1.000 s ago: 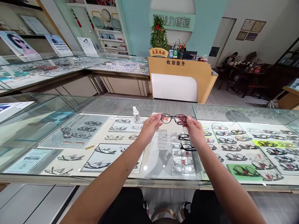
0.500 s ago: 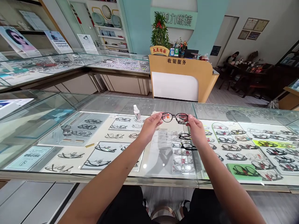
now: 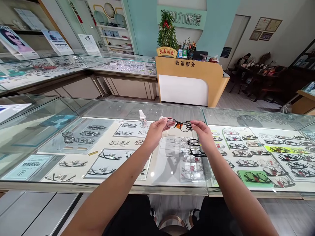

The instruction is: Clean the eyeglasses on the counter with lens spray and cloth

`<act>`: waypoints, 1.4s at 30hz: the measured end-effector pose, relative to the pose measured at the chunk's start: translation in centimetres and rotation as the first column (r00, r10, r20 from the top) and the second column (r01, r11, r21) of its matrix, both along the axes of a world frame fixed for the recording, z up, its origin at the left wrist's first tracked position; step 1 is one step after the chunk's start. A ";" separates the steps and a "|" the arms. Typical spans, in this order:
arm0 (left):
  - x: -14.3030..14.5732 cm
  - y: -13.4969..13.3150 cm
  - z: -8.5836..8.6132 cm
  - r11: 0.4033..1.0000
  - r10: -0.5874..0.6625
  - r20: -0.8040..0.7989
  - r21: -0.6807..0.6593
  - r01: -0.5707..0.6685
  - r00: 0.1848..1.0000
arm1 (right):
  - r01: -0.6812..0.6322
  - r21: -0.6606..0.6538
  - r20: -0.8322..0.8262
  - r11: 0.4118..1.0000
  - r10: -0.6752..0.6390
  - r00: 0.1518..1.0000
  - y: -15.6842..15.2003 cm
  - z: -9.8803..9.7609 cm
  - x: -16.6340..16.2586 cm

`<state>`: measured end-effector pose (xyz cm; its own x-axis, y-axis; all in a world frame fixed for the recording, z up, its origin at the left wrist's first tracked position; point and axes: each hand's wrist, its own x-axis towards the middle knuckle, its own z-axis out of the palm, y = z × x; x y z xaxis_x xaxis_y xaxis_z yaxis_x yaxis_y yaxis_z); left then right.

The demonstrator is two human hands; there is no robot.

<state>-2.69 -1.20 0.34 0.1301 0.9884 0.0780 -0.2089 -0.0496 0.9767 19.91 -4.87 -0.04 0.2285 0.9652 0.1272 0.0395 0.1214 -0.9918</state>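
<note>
Between my two hands a pair of black-framed eyeglasses (image 3: pixel 179 124) is held up over the glass counter. My left hand (image 3: pixel 157 129) pinches the frame at its left side. At the other side, my right hand (image 3: pixel 202 129) has its thumb and fingers closed on the frame near the hinge. An orange tag or patch shows by the middle of the frame. Just left of my left hand a small white bottle (image 3: pixel 143 118) stands on the glass top. Two dark eyeglasses (image 3: pixel 196 153) lie close below my right hand. A whitish item behind my left fingers is mostly hidden.
Under the glass of the display counter (image 3: pixel 103 185) lie rows of eyeglasses, some on a green card (image 3: pixel 256 179). A wooden cashier desk (image 3: pixel 221 78) with a plant (image 3: pixel 167 34) stands opposite. At the far right a person (image 3: pixel 244 59) is by a dark table.
The eyeglasses have turned from level and facing me to tilted, their right side lower. My right fingers have shifted slightly left. The whole view has moved a little.
</note>
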 end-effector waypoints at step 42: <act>3.2 -2.3 -1.9 0.989 0.039 0.013 -0.144 -0.036 0.999 | -0.100 0.346 0.442 0.933 -0.068 0.895 -1.4 0.2 -2.1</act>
<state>0.49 -3.52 -1.57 0.0926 0.9937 -0.0639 -0.2247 0.0834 0.9708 17.78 -6.31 0.19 0.0526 0.8402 0.5397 0.4554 0.4609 -0.7617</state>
